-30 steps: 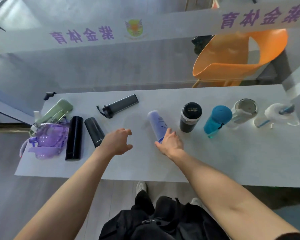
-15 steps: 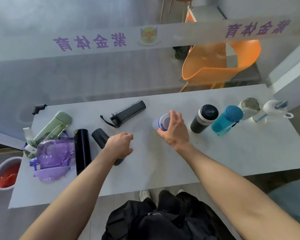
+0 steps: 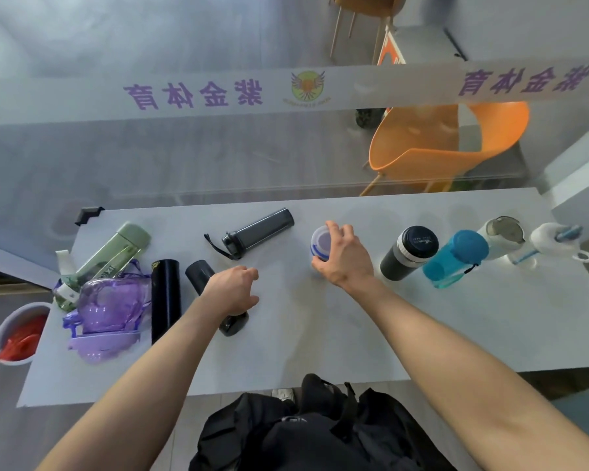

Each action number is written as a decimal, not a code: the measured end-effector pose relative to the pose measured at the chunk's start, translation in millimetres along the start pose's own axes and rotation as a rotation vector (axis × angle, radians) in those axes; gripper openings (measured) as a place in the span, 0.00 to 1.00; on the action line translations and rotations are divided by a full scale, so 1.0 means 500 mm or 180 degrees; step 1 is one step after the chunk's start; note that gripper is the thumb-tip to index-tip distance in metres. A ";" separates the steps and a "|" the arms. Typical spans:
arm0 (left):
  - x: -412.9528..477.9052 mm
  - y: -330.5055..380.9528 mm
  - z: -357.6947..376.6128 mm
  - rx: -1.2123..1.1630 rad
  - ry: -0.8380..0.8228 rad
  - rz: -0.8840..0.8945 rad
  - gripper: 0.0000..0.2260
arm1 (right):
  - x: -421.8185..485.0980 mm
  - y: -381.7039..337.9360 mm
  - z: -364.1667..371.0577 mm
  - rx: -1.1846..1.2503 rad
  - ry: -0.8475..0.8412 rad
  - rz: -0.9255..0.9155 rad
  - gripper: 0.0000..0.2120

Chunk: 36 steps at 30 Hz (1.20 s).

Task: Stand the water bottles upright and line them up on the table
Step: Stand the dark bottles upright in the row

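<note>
Plastic, stiff and probably light: right hand (image 3: pixel 347 259) has its grip clamped round the upright lilac bottle (image 3: pixel 320 241) near the cap; left hand (image 3: pixel 233 289) curls over the lying black flask (image 3: pixel 199 275), hold unclear.

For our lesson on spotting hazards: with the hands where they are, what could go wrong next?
1. The right hand grips the pale blue bottle near its top; released unevenly, it might topple toward the black-lidded flask.
2. The left hand is over the short black bottle; lifting it could set the tall black bottle beside it rolling.
</note>
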<state>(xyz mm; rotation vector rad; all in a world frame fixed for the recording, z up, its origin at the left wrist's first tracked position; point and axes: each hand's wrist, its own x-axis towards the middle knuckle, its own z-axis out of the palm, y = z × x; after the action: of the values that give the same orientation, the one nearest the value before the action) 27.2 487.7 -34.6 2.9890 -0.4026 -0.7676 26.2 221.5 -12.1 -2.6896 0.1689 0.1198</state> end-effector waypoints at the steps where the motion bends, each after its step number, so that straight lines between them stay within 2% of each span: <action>1: 0.001 -0.004 -0.004 -0.0038 0.0021 -0.0048 0.25 | 0.003 0.001 -0.002 -0.0021 -0.0036 -0.0042 0.43; 5: 0.006 -0.027 -0.022 -0.0169 0.0104 -0.0253 0.25 | 0.017 0.006 -0.009 -0.0176 -0.0235 -0.0170 0.47; 8: 0.008 -0.051 -0.033 -0.0194 0.0166 -0.0362 0.25 | 0.029 -0.006 -0.014 -0.0523 -0.0029 -0.0313 0.48; 10: 0.006 -0.070 -0.041 -0.0213 0.0181 -0.0413 0.25 | 0.038 -0.031 -0.014 -0.0647 0.0284 -0.0589 0.44; 13: 0.004 -0.100 -0.052 -0.0213 0.0221 -0.0468 0.25 | 0.057 -0.095 0.003 -0.0658 0.0563 -0.1206 0.31; 15: 0.002 -0.124 -0.059 -0.0232 0.0260 -0.0465 0.25 | 0.069 -0.147 0.030 -0.0593 0.0405 -0.1515 0.26; 17: -0.001 -0.152 -0.062 -0.0237 0.0295 -0.0479 0.24 | 0.079 -0.193 0.075 -0.0675 0.0019 -0.1612 0.25; 21: -0.007 -0.224 -0.072 -0.0302 0.0301 -0.0507 0.24 | 0.118 -0.255 0.186 -0.1035 -0.0667 -0.1514 0.28; 26: -0.013 -0.314 -0.073 -0.0253 0.0241 -0.0436 0.23 | 0.187 -0.302 0.288 -0.1523 -0.0961 -0.1466 0.41; 28: -0.011 -0.343 -0.067 -0.0232 0.0185 -0.0373 0.23 | 0.207 -0.315 0.309 -0.1790 -0.1095 -0.1478 0.41; 31: -0.001 -0.379 -0.061 -0.0243 0.0097 -0.0310 0.23 | 0.233 -0.325 0.333 -0.1952 -0.1099 -0.1634 0.36; 33: 0.006 -0.399 -0.060 -0.0264 0.0060 -0.0263 0.23 | 0.242 -0.326 0.338 -0.1889 -0.0971 -0.1752 0.38; 36: 0.021 -0.420 -0.056 -0.0309 0.0058 -0.0164 0.23 | 0.241 -0.336 0.305 -0.1230 -0.0576 -0.1618 0.42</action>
<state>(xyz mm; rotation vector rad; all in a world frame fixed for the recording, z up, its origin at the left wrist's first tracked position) 99.9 687.1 -34.4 2.9241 -0.2803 -0.7407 159.5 425.9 -91.6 -2.9807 -0.6516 0.2572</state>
